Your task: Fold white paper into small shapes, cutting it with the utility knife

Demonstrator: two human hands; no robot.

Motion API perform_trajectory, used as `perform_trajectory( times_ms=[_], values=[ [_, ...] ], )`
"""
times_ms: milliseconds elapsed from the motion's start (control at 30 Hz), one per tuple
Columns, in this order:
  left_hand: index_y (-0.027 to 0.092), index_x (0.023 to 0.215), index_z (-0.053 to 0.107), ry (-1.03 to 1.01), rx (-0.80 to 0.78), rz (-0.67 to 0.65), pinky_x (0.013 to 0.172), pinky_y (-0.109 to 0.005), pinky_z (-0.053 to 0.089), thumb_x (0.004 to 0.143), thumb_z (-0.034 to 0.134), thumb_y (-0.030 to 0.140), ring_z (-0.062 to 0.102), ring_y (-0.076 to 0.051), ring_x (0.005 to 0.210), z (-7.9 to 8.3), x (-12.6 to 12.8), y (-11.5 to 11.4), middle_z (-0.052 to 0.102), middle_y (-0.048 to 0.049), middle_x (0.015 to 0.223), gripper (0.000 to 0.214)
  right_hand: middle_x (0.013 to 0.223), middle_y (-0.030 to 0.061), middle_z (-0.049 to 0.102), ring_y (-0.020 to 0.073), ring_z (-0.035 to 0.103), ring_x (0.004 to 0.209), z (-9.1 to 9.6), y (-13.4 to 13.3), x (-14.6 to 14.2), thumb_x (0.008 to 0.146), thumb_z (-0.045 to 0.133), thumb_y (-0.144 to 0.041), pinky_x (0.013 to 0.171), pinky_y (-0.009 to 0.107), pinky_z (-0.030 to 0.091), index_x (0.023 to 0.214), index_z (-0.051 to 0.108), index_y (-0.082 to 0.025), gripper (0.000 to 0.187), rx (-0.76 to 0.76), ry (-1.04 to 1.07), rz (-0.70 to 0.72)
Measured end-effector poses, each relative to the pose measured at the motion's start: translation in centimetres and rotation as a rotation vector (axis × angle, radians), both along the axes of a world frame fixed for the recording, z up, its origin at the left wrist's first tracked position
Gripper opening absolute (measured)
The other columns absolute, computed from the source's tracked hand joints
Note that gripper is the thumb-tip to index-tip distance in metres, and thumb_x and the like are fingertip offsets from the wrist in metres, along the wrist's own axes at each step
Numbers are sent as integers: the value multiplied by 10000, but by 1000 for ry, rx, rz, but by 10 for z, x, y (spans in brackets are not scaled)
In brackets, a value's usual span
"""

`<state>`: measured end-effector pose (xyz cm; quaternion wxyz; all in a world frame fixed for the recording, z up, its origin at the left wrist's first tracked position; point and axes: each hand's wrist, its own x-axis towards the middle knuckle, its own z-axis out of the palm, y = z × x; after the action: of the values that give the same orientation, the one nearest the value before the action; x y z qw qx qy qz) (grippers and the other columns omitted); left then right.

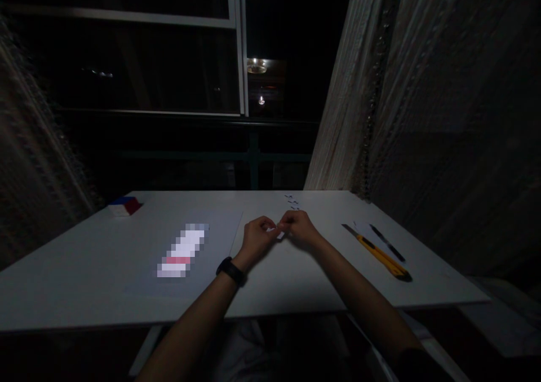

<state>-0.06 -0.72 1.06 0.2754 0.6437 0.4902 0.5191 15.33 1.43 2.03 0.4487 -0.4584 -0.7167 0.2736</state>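
Above the middle of the white table [304, 283], my left hand [257, 235] and my right hand [299, 225] meet at their fingertips. Between them is a small piece of white paper [279, 234], pinched by the fingers of both hands. A dark band sits on my left wrist. Just beyond my right hand, several small dark-marked bits [291, 201] lie in a row; they are too small to make out fully. To the right rests a yellow utility knife [380, 258] with its blade out, and beside it a black pen [387, 244].
On the left a lit phone [183, 252], its screen blurred, lies on a large pale sheet [224, 241]. A cube puzzle [125, 205] stands at the far left corner. Curtains [338, 100] hang at both sides of a dark window.
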Motion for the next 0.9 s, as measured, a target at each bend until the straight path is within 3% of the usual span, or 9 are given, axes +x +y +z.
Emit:
perform_trajectory(
  times_ms=[167, 500, 900],
  values=[
    [144, 666, 642, -78, -44, -52, 449, -197, 297, 584, 712, 340, 428, -82, 472, 0, -2, 2, 530, 23, 511, 224, 579, 35, 642, 165, 567, 569, 4, 3, 3, 576, 674, -257, 578, 294, 423, 604, 674, -141, 119, -58, 98, 93],
    [123, 686, 602, -318, -122, -137, 420, -187, 329, 557, 750, 285, 478, -76, 459, 0, -1, 3, 584, 5, 540, 254, 570, 35, 626, 146, 548, 545, 4, 3, 1, 592, 687, -319, 562, 292, 434, 590, 662, -132, 188, -105, 249, 89],
    [127, 659, 571, -399, -142, -148, 396, -180, 345, 521, 768, 282, 502, -79, 438, 7, 0, -3, 587, 6, 512, 286, 574, -8, 576, 118, 514, 548, -4, 6, -3, 659, 658, -329, 534, 246, 383, 625, 603, -155, 186, -2, 159, 24]
  ],
)
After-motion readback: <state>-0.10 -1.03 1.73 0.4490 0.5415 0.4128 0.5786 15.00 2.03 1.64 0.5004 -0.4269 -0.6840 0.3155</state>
